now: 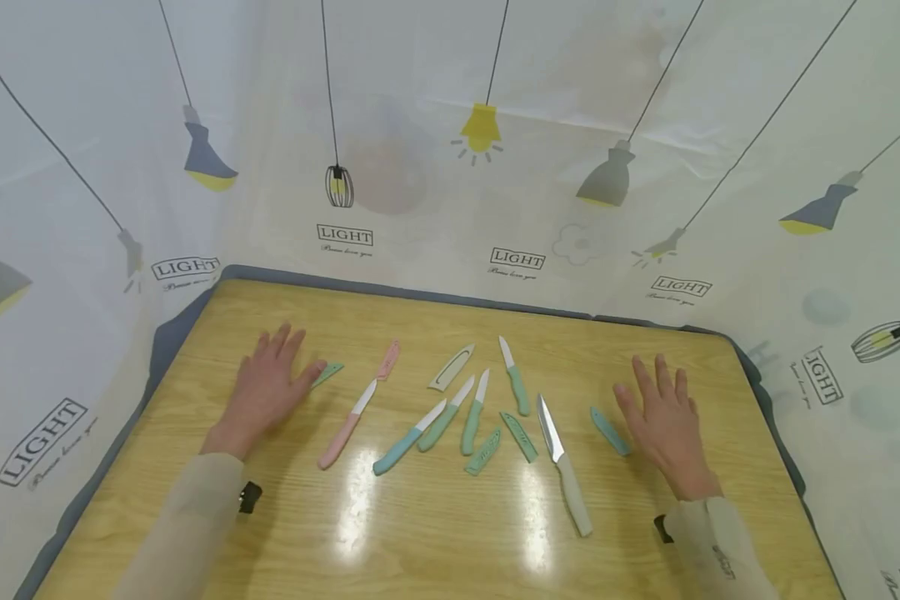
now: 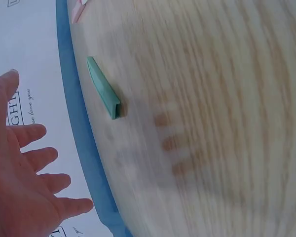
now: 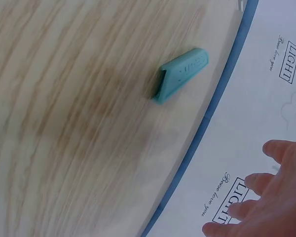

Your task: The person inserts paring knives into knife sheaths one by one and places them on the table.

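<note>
A green cover (image 1: 327, 374) is lying on the worktop (image 1: 435, 542) close to the thumb of the left hand (image 1: 270, 392). A blue cover (image 1: 610, 431) is lying just beside the right hand (image 1: 667, 425). Both hands are hanging over the wood with their fingers loose and spread, and they are gripping nothing.

Between the hands, many knives are resting, all pointing their blades away from the person. On the left, a pink knife (image 1: 337, 443) is pointing its tip at a pink cover (image 1: 389, 360) just past it. Next, a blue knife (image 1: 399, 453) is lying near two green knives (image 1: 437, 431). A cream cover (image 1: 452, 367) is sitting a bit farther back. Another green knife (image 1: 519, 392) is lying to the right of these. In front of it, two more green covers (image 1: 483, 452) are leaning different ways. A big knife with a pale handle (image 1: 572, 492) is lying nearer the person.

Pale sleeves (image 1: 183, 521) are covering the arms. Two bright spots of light are shining on the wood. Behind, a white cloth (image 1: 420, 75) is showing pictures of lamps and the word "LIGHT".
</note>
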Available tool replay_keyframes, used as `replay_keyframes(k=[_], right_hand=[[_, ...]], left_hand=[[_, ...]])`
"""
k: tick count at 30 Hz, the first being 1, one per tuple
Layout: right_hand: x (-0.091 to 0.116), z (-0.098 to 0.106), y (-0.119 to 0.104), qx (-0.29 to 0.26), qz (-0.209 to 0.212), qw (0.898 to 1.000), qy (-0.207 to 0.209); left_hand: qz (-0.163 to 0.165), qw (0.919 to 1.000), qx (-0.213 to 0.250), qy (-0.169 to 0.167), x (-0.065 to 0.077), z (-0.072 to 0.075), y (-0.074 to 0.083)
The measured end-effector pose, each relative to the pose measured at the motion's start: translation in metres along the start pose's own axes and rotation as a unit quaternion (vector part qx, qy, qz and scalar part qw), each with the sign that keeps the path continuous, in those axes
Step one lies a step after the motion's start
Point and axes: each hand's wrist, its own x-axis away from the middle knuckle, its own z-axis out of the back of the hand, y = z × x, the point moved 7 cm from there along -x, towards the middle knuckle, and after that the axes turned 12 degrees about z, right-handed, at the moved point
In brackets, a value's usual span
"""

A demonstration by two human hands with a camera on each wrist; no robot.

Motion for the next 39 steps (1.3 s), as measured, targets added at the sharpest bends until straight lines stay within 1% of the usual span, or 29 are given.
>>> replay_keyframes(k=[5,9,12,14,19,29,35,36,39], right_hand=[[0.0,0.001,-0.008,-0.014,0.004,1.0,0.01],[0.0,0.001,-0.013,-0.022,0.005,1.0,0.012],[0.001,0.001,-0.017,-0.03,0.006,0.999,0.014],[0.001,0.001,-0.019,-0.035,0.007,0.999,0.018],[0.0,-0.003,-0.023,-0.037,0.015,0.999,0.028],[-0.002,-0.011,-0.031,-0.032,0.026,0.999,0.028],[-0.002,-0.015,-0.036,-0.027,0.029,0.999,0.025],[-0.003,-0.016,-0.038,-0.027,0.031,0.999,0.025],[-0.002,-0.018,-0.044,-0.029,0.04,0.998,0.026]], left_hand=[[-0.009,0.9993,0.024,-0.026,0.001,-0.005,0.007],[-0.014,0.9986,0.025,-0.043,0.001,-0.013,0.012],[-0.008,0.9985,0.023,-0.048,-0.001,-0.019,0.014],[-0.003,0.9986,0.023,-0.047,-0.002,-0.022,0.014],[0.004,0.9991,0.016,-0.038,-0.003,-0.024,0.016],[-0.009,0.9995,0.009,-0.03,-0.008,-0.029,0.019],[-0.012,0.9997,-0.009,-0.019,-0.01,-0.03,0.023],[-0.012,0.9997,-0.009,-0.018,-0.011,-0.03,0.023],[-0.005,0.9998,0.009,-0.018,-0.01,-0.029,0.022]])
